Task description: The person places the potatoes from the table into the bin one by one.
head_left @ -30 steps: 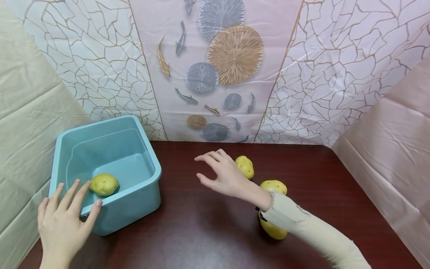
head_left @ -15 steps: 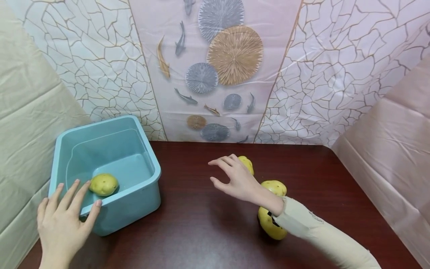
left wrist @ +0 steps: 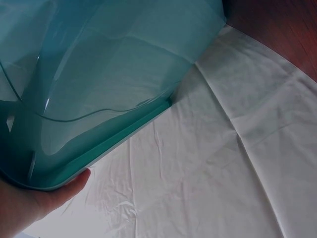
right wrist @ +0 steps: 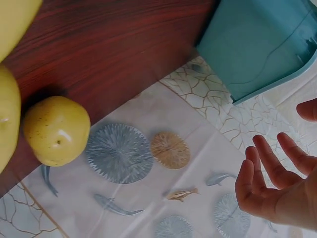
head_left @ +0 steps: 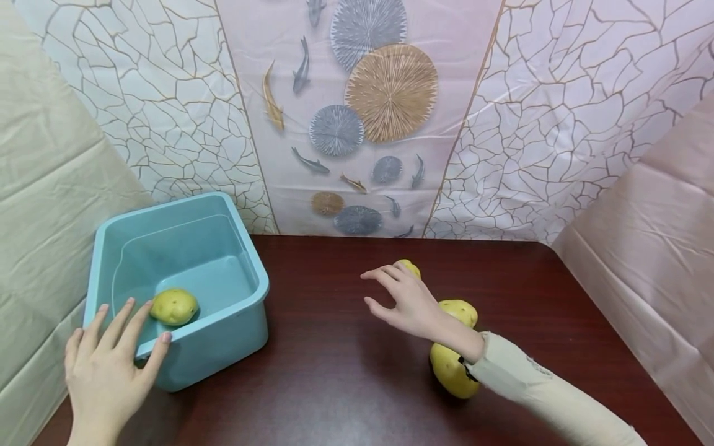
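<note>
A light blue plastic bin (head_left: 223,347) stands at the left of the table with one yellow potato (head_left: 175,306) inside. My left hand (head_left: 108,368) rests on its near rim, fingers spread and reaching over the inside. In the left wrist view one finger (left wrist: 69,191) lies along the rim. My right hand (head_left: 409,303) hovers over the table, holding nothing, its fingers loosely bent and apart from the thumb. Behind it, a far potato (head_left: 413,267) is partly hidden. A middle potato (head_left: 463,311) and a near potato (head_left: 450,371) lie partly behind the right forearm.
The dark red-brown table (head_left: 312,384) spreads between the bin and the potatoes. A patterned cloth (head_left: 357,173) with fish and round leaves hangs at the back. Pale cloth walls (head_left: 652,248) close in both sides.
My right hand has moved right and slightly nearer to me, covering more of the far potato. The left hand stays on the bin's rim, and the potatoes have not moved.
</note>
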Demonstrator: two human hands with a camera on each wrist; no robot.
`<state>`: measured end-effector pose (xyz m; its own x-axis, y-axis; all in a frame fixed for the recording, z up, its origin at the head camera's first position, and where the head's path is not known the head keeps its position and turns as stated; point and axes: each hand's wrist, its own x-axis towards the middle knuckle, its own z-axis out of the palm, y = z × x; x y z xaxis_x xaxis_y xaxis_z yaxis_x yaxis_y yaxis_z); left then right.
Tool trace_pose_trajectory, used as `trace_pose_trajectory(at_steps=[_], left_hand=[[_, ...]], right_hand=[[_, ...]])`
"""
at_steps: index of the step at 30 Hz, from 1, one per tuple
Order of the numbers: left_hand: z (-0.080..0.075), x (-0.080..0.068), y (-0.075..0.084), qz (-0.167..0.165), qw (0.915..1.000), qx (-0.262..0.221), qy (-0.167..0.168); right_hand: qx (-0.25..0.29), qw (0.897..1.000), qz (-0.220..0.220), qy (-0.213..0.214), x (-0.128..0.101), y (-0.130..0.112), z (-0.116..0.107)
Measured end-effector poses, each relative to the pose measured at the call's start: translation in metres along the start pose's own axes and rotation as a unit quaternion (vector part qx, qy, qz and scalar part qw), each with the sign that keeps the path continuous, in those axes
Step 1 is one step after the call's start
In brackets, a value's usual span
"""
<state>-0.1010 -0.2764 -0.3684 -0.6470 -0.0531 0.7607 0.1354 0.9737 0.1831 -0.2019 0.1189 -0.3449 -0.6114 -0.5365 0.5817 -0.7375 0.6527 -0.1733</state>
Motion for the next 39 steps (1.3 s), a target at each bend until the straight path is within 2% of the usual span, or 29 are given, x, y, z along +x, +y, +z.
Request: trace_pose_trajectory(at_steps=[7, 16, 39], left_hand=[[0.000, 0.001, 0.001, -0.001, 1.0000, 0.001, 0.000], [0.000, 0.000, 0.001, -0.003, 1.0000, 0.002, 0.000], [0.000, 0.000, -0.001, 0.003, 1.0000, 0.005, -0.003]], right_hand=[[0.004, 1.000, 0.006, -0.004, -0.008, 0.011, -0.001], [-0.021, 1.000, 0.007, -0.009, -0.016, 0.026, -0.004], [-0.062, 0.997, 0.047, -0.029, -0.026, 0.068, -0.010]])
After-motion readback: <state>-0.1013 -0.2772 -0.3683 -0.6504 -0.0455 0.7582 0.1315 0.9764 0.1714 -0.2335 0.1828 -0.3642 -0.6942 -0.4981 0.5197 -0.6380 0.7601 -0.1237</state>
